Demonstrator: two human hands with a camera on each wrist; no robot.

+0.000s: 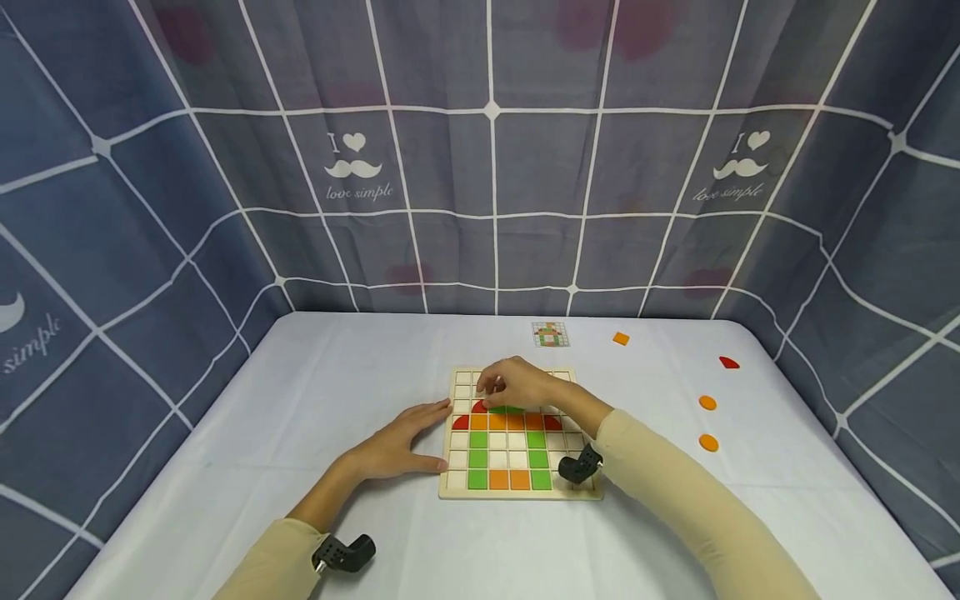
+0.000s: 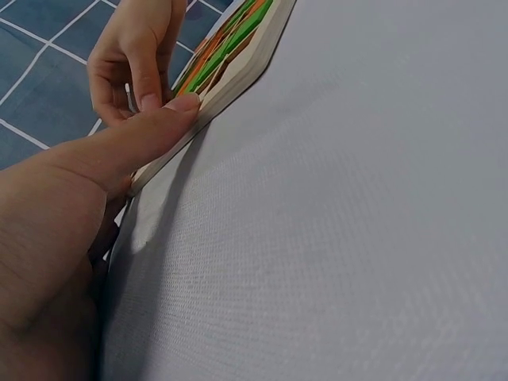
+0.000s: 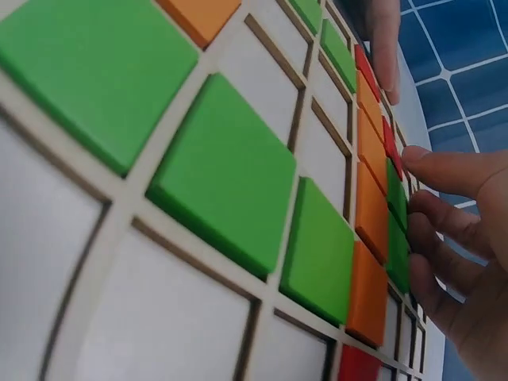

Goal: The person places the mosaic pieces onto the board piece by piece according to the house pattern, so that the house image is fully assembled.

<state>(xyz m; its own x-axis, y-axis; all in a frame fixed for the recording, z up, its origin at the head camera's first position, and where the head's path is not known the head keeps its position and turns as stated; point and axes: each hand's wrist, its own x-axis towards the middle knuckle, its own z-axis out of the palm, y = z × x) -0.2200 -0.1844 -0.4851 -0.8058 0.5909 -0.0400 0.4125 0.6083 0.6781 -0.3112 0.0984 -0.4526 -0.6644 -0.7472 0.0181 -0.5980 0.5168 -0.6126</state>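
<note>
A wooden grid board [image 1: 523,493] lies on the table, holding green, orange and red pieces in its cells. My right hand [image 1: 521,383] reaches over the board's upper left part, thumb and curled fingers at a red round-edged piece [image 1: 479,407]. In the right wrist view the thumb tip meets this red piece [image 3: 390,143], beside the green pieces [image 3: 397,246]. My left hand [image 1: 397,442] rests flat at the board's left edge, fingers extended. Its thumb [image 2: 155,139] presses along the board's rim [image 2: 246,83] in the left wrist view.
A small pattern card [image 1: 551,334] lies behind the board. To its right is an orange square [image 1: 621,338]. Farther right lie a red round-edged piece [image 1: 729,362] and two orange discs [image 1: 707,402]. A grid-patterned curtain [image 1: 491,167] hangs around the white-covered table [image 1: 337,367].
</note>
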